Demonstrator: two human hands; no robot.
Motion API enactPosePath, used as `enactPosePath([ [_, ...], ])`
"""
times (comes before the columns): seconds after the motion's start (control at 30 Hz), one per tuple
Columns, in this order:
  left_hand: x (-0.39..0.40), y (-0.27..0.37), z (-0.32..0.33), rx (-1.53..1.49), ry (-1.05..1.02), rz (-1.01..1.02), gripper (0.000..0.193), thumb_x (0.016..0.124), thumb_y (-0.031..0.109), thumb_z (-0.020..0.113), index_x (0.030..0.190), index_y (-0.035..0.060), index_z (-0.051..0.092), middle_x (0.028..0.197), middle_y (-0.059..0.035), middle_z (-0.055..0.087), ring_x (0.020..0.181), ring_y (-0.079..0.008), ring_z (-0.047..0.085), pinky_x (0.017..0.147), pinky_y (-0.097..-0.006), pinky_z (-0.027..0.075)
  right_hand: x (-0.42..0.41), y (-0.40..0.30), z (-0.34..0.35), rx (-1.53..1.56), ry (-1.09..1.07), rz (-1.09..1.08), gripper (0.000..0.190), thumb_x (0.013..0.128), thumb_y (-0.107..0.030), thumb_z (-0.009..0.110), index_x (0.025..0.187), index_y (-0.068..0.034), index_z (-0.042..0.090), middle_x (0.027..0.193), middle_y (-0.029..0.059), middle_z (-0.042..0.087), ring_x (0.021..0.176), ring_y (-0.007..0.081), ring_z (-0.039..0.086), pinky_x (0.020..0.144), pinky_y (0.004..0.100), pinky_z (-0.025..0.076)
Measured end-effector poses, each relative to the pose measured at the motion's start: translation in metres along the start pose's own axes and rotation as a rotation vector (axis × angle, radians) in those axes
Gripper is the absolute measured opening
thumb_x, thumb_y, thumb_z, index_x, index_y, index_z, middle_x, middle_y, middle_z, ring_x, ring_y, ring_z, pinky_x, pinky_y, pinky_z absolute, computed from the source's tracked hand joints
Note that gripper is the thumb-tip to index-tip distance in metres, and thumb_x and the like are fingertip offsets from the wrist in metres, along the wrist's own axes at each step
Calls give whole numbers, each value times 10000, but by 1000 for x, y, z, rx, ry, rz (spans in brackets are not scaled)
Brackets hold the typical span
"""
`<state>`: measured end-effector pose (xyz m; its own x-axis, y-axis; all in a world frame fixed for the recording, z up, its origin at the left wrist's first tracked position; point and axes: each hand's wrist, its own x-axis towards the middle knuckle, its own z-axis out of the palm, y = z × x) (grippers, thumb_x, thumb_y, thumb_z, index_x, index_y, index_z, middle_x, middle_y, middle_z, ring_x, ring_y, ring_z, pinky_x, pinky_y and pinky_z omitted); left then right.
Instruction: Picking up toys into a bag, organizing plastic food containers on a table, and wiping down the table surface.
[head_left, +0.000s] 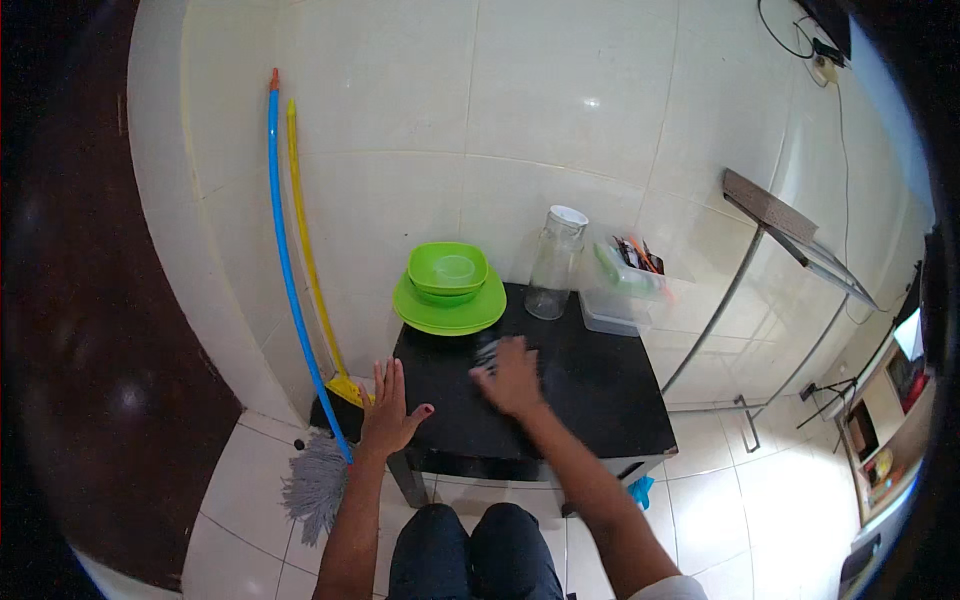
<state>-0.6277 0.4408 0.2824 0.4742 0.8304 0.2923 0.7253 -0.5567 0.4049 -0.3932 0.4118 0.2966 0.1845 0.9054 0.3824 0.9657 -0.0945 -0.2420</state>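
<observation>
My left hand (390, 416) is at the left edge of the black table (592, 405), its fingers spread and nothing in it. Over the middle of the tabletop is my right hand (514, 379), slightly blurred. A small dark-and-white striped thing (487, 354), blurred, lies by its fingertips; whether the hand grips it I cannot tell. Just beyond, green square plates (491, 304) carry green bowls (448, 268) at the table's back left corner. A clear glass jug (553, 262) with a white lid stands upright to the right of them.
Clear plastic containers (615, 311) holding small items stand at the back right, against the tiled wall (555, 90). A grey string mop (315, 480) with a blue handle and a yellow broom (346, 386) lean at the left. A metal-framed rack or stand (772, 206) is at the right.
</observation>
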Motion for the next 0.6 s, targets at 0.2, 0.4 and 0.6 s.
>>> enactPosePath([
  [0.2,-8,-10,0,-100,73,102,982,746,709,346,1400,26,81,1466,-116,126,1362,-282,49,1038,-584,51,-106,-57,-37,176,-225,-366,601,828,-247,521,1295,66,307,1361,251,287,1304,399,189,1039,529,182],
  [0.4,-11,7,-6,186,-13,246,950,736,674,429,1385,29,175,1449,-113,185,1343,-291,147,1056,-538,107,-58,41,-36,-112,-53,173,636,852,-354,483,1296,70,317,1378,252,263,1299,410,192,1028,540,192],
  [0.6,-7,11,-15,74,184,310,1031,682,722,416,1399,40,125,1463,-112,140,1348,-321,108,1042,-567,80,-10,-51,13,-48,41,62,649,812,-380,536,1263,55,369,1345,237,319,1277,406,238,1002,550,231],
])
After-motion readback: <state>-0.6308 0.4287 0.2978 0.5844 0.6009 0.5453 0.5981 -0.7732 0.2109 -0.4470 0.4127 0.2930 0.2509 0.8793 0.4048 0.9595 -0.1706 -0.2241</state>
